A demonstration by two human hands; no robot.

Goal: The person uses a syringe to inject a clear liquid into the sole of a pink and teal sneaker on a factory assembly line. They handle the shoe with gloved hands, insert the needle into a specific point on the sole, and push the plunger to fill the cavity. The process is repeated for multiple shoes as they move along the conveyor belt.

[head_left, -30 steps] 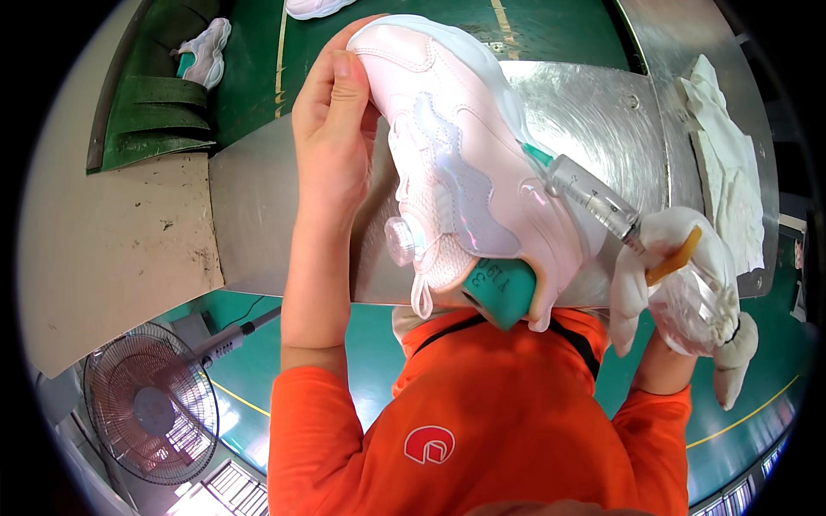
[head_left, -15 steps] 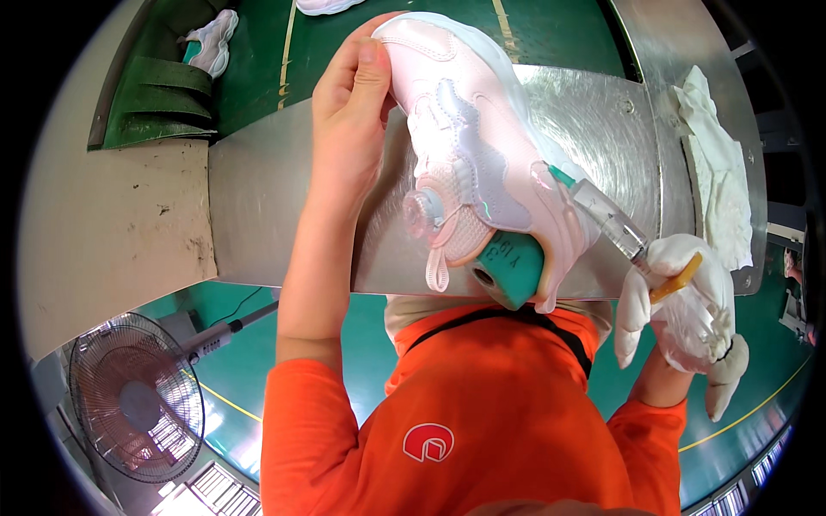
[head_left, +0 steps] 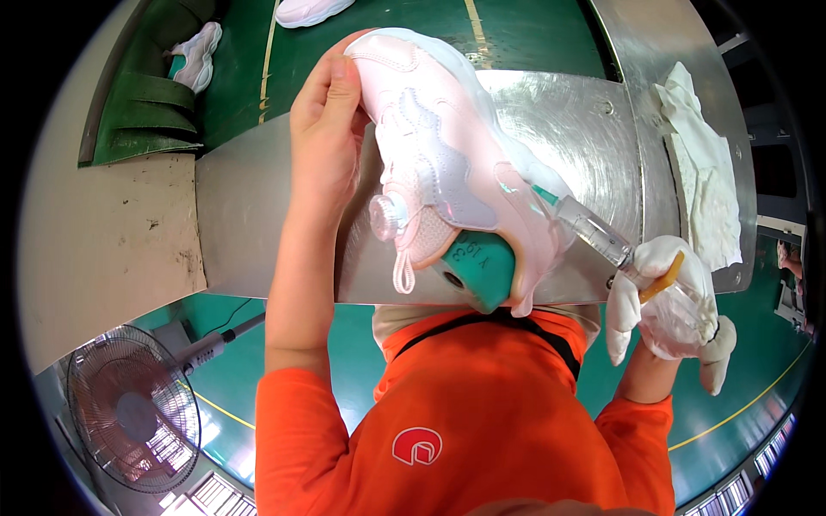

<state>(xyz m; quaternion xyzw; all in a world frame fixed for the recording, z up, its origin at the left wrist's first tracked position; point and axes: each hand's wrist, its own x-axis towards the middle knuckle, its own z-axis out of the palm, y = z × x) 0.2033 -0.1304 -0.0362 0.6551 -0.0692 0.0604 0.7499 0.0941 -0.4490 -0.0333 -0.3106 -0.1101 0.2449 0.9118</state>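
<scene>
A pale pink and white sneaker (head_left: 490, 163) with a clear dial and a pull loop is held over the metal table, its toe pointing away from me. A green shoe last (head_left: 484, 268) fills its heel opening. My bare left hand (head_left: 331, 112) is closed around the toe end. My right hand (head_left: 675, 297), in a white glove, grips a clear syringe (head_left: 600, 236) with a green tip. That tip meets the shoe's side near where the upper joins the sole. An amber-coloured piece (head_left: 662, 277) sticks out between the gloved fingers, and clear plastic covers part of the palm.
A metal table (head_left: 249, 215) lies beneath the shoe, with a green conveyor belt (head_left: 387, 52) beyond it. Another sneaker (head_left: 200, 58) rests on the belt at far left, beside green flaps (head_left: 151, 107). Crumpled white cloth (head_left: 701, 172) lies at right. A fan (head_left: 135, 408) stands lower left.
The whole scene has shifted slightly left in view. The shoe's toe sits a little lower, and the syringe tip stays at the shoe's side. Both hands keep their hold.
</scene>
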